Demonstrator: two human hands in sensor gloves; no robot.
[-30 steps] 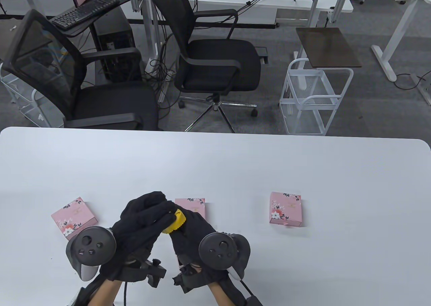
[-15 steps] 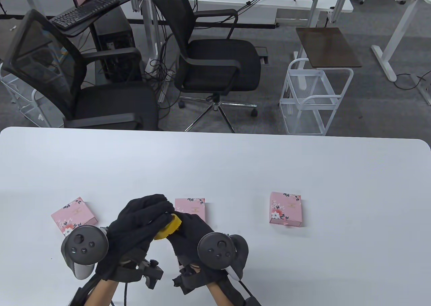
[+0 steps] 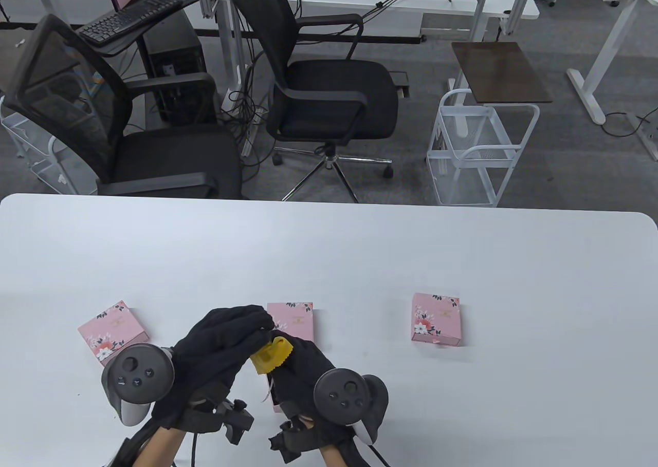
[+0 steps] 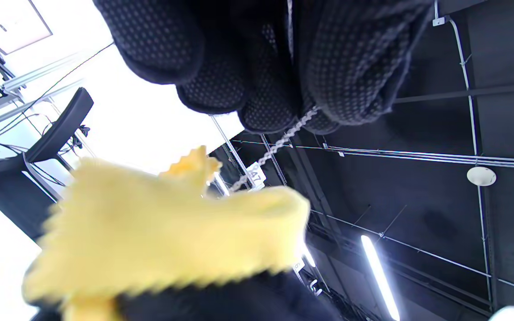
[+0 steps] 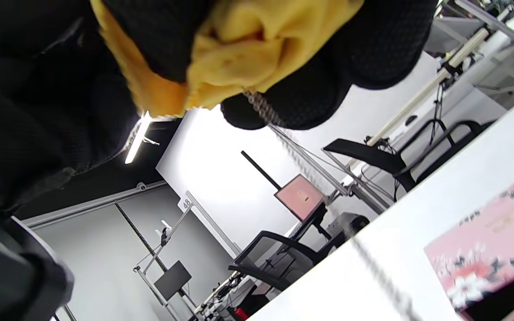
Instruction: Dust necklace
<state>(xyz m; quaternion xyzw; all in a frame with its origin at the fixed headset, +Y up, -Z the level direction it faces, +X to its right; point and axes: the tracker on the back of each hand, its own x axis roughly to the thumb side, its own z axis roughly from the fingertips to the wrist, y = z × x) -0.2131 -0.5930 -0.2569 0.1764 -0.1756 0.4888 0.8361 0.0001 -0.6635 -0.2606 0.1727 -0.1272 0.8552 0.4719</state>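
White table [image 3: 329, 261], three pink floral boxes. Mid-wipe: left hand [image 3: 216, 354] pinching thin silver chain necklace [image 4: 279, 145], right hand [image 3: 303, 369] clamping crumpled yellow cloth [image 3: 271, 356] round it, seemingly. Next: draw chain steadily through cloth.

I see the necklace [image 4: 279, 145] as a thin silver chain, pulled taut and slanting out from between the left hand's [image 3: 221, 351] fingertips into the folded yellow cloth [image 3: 271, 355] with a zigzag edge, which the right hand [image 3: 303, 369] pinches around it above the surface.
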